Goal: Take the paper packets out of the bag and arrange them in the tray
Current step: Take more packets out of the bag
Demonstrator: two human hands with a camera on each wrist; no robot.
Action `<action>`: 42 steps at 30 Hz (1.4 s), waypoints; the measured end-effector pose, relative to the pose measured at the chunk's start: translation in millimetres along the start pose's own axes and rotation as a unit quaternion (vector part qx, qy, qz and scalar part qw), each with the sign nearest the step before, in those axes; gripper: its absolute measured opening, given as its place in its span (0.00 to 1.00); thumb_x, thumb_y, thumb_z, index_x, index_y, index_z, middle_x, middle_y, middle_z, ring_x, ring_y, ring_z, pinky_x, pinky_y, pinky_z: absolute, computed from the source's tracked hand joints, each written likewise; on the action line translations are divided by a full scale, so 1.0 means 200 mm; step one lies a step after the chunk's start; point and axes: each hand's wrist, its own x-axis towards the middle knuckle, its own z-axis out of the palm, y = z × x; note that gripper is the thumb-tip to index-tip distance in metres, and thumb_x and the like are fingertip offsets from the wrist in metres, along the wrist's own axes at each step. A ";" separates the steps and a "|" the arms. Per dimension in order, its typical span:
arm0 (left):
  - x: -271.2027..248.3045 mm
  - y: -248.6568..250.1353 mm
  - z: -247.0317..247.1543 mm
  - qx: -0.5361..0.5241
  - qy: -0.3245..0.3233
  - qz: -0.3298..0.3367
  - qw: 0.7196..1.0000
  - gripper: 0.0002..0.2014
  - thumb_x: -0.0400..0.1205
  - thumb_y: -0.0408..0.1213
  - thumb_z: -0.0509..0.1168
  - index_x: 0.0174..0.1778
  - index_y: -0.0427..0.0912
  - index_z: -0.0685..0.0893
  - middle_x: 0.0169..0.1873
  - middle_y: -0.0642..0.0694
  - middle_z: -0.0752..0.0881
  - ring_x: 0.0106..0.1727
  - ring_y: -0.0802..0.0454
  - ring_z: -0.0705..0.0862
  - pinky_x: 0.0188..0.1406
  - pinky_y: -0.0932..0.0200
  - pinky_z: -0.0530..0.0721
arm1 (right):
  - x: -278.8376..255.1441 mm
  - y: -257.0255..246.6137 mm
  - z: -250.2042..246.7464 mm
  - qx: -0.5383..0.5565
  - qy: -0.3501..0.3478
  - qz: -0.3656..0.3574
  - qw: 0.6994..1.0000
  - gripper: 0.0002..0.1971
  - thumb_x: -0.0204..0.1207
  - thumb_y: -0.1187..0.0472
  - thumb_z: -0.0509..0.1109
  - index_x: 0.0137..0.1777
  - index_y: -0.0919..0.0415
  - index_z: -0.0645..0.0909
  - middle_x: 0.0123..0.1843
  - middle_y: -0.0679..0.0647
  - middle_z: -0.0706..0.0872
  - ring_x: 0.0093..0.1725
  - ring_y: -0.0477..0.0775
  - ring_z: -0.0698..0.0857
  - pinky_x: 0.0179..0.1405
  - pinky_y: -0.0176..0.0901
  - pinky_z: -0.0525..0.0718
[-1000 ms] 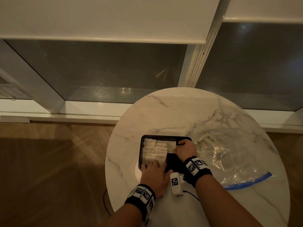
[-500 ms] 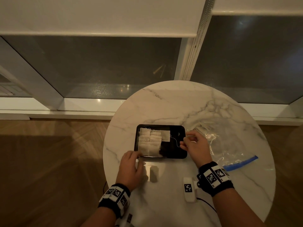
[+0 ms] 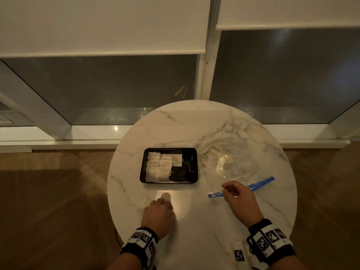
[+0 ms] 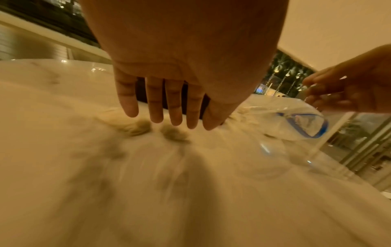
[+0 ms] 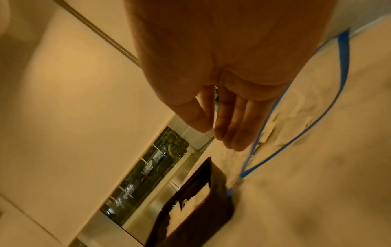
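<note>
Both hands are drawn back from the black tray (image 3: pixel 168 181): the left hand (image 3: pixel 158 215), fingers (image 4: pixel 155 107) straight, is held over the marble surface (image 3: pixel 204 221); the clear bag's blue zip edge (image 3: pixel 215 195) is pinched by the right hand (image 3: pixel 240 198).

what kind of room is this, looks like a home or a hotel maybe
Likely a living space or hotel room, though I can't be sure: a small round marble-top table stands on wood-plank flooring, right beside tall windows with roller blinds half lowered. It is dark outside.

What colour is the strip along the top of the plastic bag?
Blue. The bag's strip shows best in the head view.
</note>
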 end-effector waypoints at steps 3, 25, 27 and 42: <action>0.02 0.21 -0.05 -0.067 0.046 0.071 0.994 0.16 0.86 0.53 0.58 0.65 0.55 0.83 0.63 0.54 0.82 0.63 0.55 0.80 0.63 0.57 0.78 | 0.00 0.05 -0.11 -0.118 0.008 -0.051 0.992 0.11 0.76 0.72 0.71 0.45 0.55 0.87 0.43 0.44 0.89 0.46 0.40 0.86 0.50 0.28 0.81; 0.19 0.90 -0.19 0.016 0.080 0.129 0.988 0.23 0.89 0.46 0.52 0.82 0.48 0.69 0.79 0.49 0.74 0.72 0.43 0.79 0.66 0.39 0.79 | 0.11 0.07 -0.32 -0.494 -0.137 -0.180 0.840 0.23 0.86 0.47 0.44 0.53 0.48 0.83 0.48 0.48 0.89 0.51 0.52 0.86 0.71 0.52 0.73; 0.19 0.90 -0.19 0.000 0.102 0.126 0.987 0.20 0.89 0.43 0.56 0.78 0.49 0.75 0.74 0.49 0.80 0.65 0.43 0.84 0.58 0.40 0.84 | 0.13 0.05 -0.31 -0.456 -0.177 -0.148 0.860 0.20 0.87 0.50 0.48 0.52 0.53 0.81 0.49 0.52 0.87 0.50 0.56 0.85 0.57 0.51 0.80; 0.08 0.91 -0.18 -0.050 0.119 0.118 0.985 0.42 0.70 0.18 0.65 0.80 0.54 0.69 0.74 0.53 0.75 0.59 0.46 0.84 0.54 0.51 0.88 | 0.57 -0.11 -0.23 -0.072 -0.092 0.213 0.970 0.29 0.86 0.57 0.63 0.83 0.67 0.61 0.81 0.66 0.69 0.79 0.66 0.71 0.76 0.55 0.70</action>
